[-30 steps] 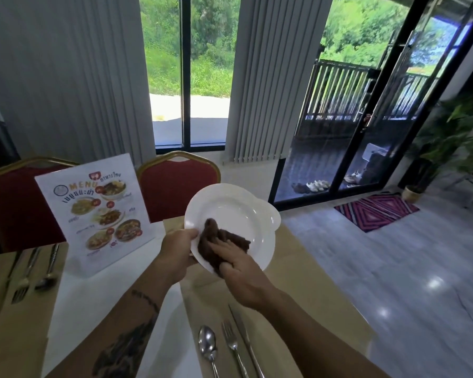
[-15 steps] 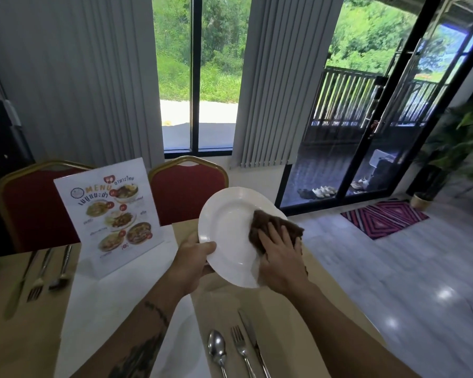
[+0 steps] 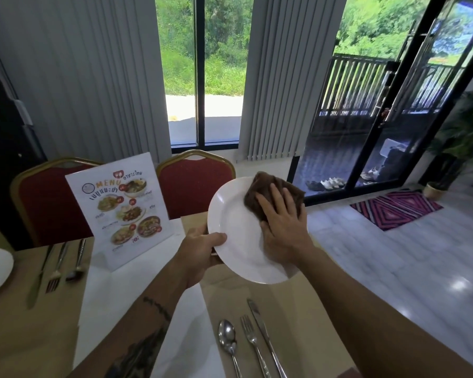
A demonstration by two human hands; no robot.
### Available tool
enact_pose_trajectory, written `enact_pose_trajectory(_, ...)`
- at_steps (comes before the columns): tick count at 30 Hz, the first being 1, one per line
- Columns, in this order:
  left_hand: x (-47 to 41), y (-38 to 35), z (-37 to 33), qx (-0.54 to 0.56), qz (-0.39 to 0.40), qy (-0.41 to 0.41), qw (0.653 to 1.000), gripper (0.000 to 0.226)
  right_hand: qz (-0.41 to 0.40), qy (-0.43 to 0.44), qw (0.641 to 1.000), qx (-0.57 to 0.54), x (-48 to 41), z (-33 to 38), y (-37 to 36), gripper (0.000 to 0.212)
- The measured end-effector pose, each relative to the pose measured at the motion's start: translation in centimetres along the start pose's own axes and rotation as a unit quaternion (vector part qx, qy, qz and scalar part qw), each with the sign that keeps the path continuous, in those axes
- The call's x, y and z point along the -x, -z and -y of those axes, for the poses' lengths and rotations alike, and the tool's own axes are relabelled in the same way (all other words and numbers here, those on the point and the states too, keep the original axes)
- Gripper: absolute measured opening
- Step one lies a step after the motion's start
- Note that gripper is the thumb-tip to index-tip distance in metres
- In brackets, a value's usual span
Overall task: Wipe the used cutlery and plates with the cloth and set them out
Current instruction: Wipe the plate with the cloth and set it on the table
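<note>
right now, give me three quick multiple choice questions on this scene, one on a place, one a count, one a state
1. Where is the menu card?
A. on the table, left of the held plate
B. on the floor
C. on a chair seat

2. How many pieces of cutlery lie nearest the person?
A. one
B. three
C. five

3. What is the right hand doing?
A. hanging idle
B. gripping a glass
C. pressing the cloth flat on the plate

Answers: 1 A, it stands on the table beside the plate that the left hand holds; 2 B, a spoon, a fork and a knife lie side by side; 3 C, its straight fingers lie over the brown cloth.
</note>
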State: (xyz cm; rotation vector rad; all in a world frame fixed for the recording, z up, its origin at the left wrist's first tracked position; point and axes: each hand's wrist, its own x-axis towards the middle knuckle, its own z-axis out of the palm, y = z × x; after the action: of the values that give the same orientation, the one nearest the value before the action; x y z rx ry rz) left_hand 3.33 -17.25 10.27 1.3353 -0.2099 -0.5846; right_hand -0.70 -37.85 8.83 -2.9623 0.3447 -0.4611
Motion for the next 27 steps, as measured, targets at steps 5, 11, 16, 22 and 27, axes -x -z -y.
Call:
enact_pose_trajectory(5,0.6,-0.2,2.9,0.105,-0.016,-0.015,0.994,0.050,-0.022,-0.131,0.982,-0.132,1.1,-1.2,0.7,0.059)
enact_pose_trajectory(11,0.3,1.3,2.0,0.111,0.071,0.090,0.987,0.045,-0.030,-0.161,0.931,-0.327,1.4,-3.0,2.5,0.044)
enact_pose_trajectory(16,-2.5,1.6,-2.6,-0.062,0.006,0.089,0.994,0.030,-0.037,-0.093,0.929,-0.357,2.0,-2.6,4.7,0.046)
enact_pose_trajectory(22,-2.6,-1.6,-1.4,-0.056,-0.130,-0.046,0.989,0.020,-0.083,-0.087,0.961,-0.249,3.1,-3.0,2.8,0.045)
enact_pose_trajectory(27,-2.8,-3.2,1.9,0.054,-0.244,-0.042,0.967,0.023,-0.090,-0.163,0.920,-0.344,5.7,-2.9,0.1,0.049)
